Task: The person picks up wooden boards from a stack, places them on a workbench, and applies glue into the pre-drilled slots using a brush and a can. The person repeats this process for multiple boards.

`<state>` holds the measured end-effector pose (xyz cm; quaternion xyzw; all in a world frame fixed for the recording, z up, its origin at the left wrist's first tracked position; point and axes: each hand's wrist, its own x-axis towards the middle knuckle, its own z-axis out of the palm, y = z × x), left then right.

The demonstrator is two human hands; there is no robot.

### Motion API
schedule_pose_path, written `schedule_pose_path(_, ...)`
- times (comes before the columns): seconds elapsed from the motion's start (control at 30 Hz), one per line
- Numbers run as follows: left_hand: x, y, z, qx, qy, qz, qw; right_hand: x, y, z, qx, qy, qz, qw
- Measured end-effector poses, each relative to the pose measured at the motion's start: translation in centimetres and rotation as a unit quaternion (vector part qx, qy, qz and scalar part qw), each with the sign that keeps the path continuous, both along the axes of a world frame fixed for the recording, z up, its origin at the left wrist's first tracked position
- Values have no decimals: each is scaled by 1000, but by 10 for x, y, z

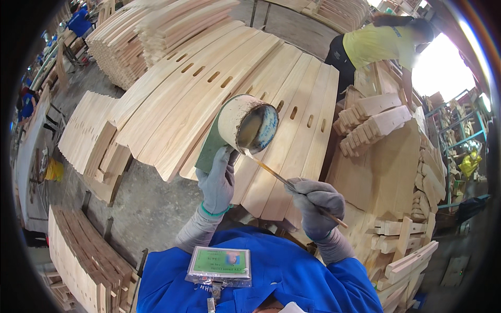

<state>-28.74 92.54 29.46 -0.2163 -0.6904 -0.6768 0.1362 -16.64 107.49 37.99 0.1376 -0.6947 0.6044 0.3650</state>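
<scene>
My left hand (pixel 216 180), in a grey glove, is closed round the lower side of a white cup (pixel 232 117) with a crusted rim. The cup is tilted, its mouth facing right, and some pale stuff coats its inside. A flat dark green piece (pixel 210 148) sits between the cup and my palm; I cannot make out what it is. In my gloved right hand (pixel 318 206) is a thin brush (pixel 274 175), gripped by its wooden handle. Its whitish tip touches the cup's lower rim. Below both hands lie long pale wooden slats (pixel 292 135) with oval slots.
Stacked wooden parts stand at the far left (pixel 117 52) and near left (pixel 83 261). At right, slotted wooden blocks (pixel 373 120) lie on a wooden board (pixel 386 167), with loose pieces (pixel 402 240) nearer me. A co-worker in a yellow shirt (pixel 376 44) bends over at the far right.
</scene>
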Motion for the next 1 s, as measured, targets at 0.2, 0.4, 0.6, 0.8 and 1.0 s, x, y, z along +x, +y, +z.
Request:
schedule_pose_path(0.2, -22, -11, -22, 127, -40, -20, 991, -68, 57, 25, -50, -80, -98, 991)
schedule_pose_path(0.4, -22, -31, -14, 408, -280, -128, 860, -189, 149, -13, 39, -264, -189, 945)
schedule_pose_path(0.6, -16, -54, -12, 391, -371, -100, 837, -239, 179, -76, 163, -298, -220, 915)
schedule_pose_path(0.8, -18, -62, -8, 397, -388, -98, 826, -236, 144, -61, 351, -335, -219, 847)
schedule_pose_path(1.0, -23, -60, 2, 388, -373, -112, 835, -233, 136, -43, 314, -379, -84, 866)
